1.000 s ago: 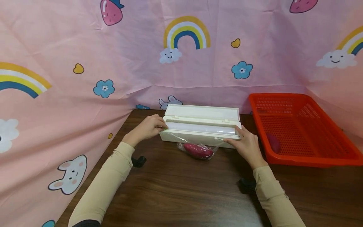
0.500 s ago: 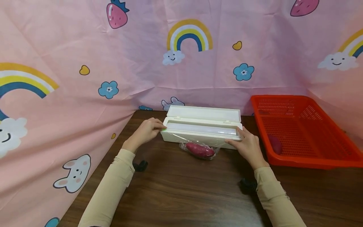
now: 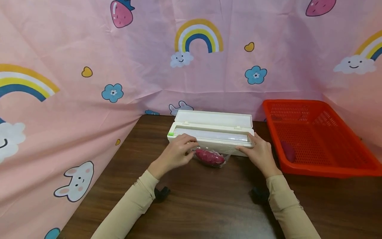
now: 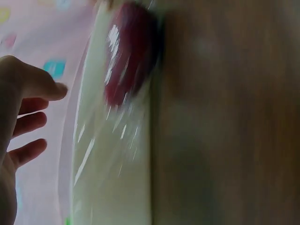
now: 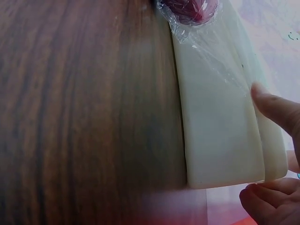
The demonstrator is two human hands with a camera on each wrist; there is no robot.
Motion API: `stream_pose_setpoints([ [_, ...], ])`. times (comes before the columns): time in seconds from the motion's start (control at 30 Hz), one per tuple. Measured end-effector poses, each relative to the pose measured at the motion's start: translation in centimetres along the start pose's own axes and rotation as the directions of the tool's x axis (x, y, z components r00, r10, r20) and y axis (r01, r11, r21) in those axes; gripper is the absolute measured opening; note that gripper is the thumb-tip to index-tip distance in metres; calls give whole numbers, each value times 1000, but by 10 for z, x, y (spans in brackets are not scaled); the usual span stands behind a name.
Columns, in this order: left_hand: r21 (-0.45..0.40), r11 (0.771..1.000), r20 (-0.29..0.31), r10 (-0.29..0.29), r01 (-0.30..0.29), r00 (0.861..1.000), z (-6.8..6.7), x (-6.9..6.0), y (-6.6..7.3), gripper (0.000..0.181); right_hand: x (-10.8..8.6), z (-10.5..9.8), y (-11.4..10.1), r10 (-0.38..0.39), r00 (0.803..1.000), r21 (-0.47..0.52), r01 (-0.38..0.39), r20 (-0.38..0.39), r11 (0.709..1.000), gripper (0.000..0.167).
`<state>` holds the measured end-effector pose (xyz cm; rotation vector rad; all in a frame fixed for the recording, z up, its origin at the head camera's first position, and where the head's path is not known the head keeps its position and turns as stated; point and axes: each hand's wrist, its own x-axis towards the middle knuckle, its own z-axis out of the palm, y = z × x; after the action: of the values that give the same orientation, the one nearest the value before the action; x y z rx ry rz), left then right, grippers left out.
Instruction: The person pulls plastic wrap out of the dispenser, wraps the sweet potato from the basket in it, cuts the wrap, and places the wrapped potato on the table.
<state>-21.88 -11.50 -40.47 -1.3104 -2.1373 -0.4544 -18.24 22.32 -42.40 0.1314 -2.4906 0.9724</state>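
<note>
A long white cling film dispenser (image 3: 218, 145) lies across the table with its lid (image 3: 213, 117) tipped back and the film roll (image 3: 215, 135) exposed. A green slide cutter (image 3: 170, 134) sits at its left end. Against the front wall rests a purple-red sweet potato (image 3: 210, 157) wrapped in film, and the film still runs up to the dispenser's edge. My left hand (image 3: 176, 153) hovers by the dispenser's front left, fingers loosely bent; the left wrist view shows nothing in it. With thumb on the front edge and fingers round the end, my right hand (image 5: 276, 108) grips the dispenser's right end.
A red plastic basket (image 3: 331, 172) stands at the right, close to my right hand, with another sweet potato (image 3: 287, 151) inside. Behind the table (image 3: 206, 199) hangs a pink printed cloth (image 3: 143, 49), which also covers the left side.
My left hand has left the slide cutter at the dispenser's left end and moved right and nearer, toward the wrapped sweet potato. The right hand keeps its grip on the right end.
</note>
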Motion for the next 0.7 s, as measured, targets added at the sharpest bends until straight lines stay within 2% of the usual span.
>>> stream_pose_setpoints([
  [0.07, -30, 999, 66, 22, -20, 998, 9, 5, 12, 32, 1, -1, 0, 11, 1000, -2, -11, 12, 1000, 82],
  [0.13, -48, 999, 137, 19, -12, 990, 17, 7, 20, 36, 1, -1, 0, 18, 1000, -6, -18, 19, 1000, 82],
  [0.27, -54, 998, 233, -11, 24, 972, 31, 5, 24, 41, 0, -1, 1, 21, 1000, -10, -21, 19, 1000, 82],
  [0.57, -39, 997, 287, -59, 73, 956, 39, 2, 22, 44, 1, 0, -1, 19, 999, 3, -19, 27, 1000, 82],
  [0.7, -40, 996, 283, -63, 78, 957, 39, 3, 22, 43, 0, -1, 0, 12, 1000, -8, -11, 8, 1000, 82],
])
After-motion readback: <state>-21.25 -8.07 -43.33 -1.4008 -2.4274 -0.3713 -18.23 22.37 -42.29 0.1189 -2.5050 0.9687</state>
